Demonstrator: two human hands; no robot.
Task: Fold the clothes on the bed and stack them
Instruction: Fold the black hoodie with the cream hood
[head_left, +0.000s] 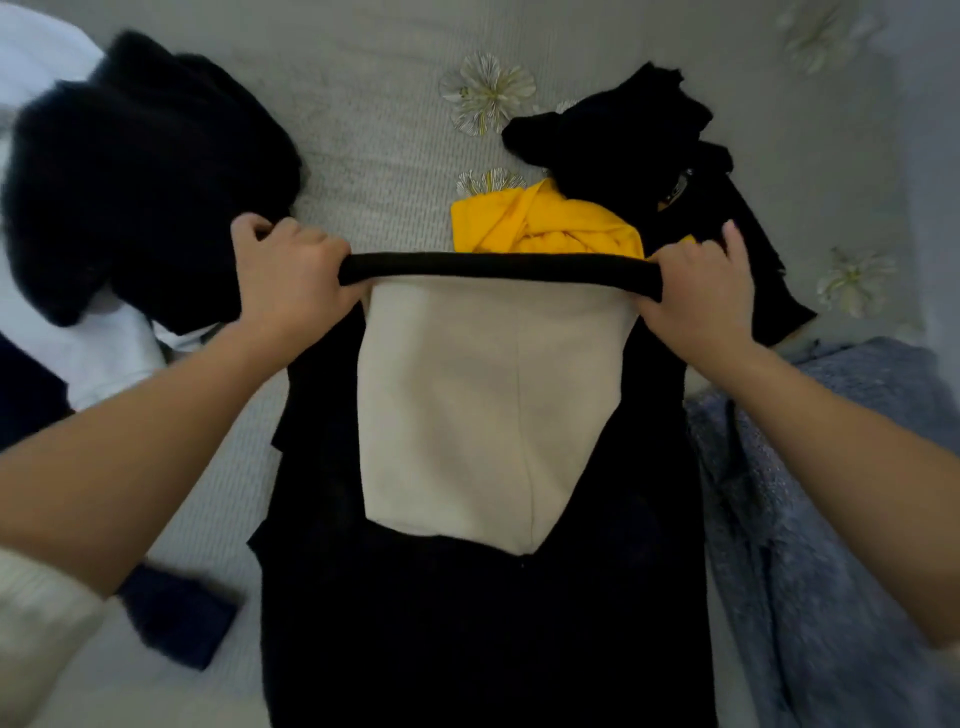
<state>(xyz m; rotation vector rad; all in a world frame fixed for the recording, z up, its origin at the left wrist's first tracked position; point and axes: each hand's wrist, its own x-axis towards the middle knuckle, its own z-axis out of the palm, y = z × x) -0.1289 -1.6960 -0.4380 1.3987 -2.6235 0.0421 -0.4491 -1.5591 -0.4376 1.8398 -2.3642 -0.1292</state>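
Garment (467, 649) stretched by its band (498, 266), one fist on each end.
Left hand (291, 270) and right hand (696, 291) each grip a band end, fingers curled round it. The black body with its cream panel (467, 415) trails from the grip toward the person over the bed (363, 130); whether it rests flat cannot be told. Judgement: hold the band level and taut so the side seams align before the fold; a slack end would skew the crease. A yellow top (540, 223) lies just beyond the grip, with a black pile (623, 135) past it. A fleece (130, 171) crowds the left hand, and a blanket (831, 519) borders the right side. Open quilt shows beyond the grip, between fleece and yellow top.
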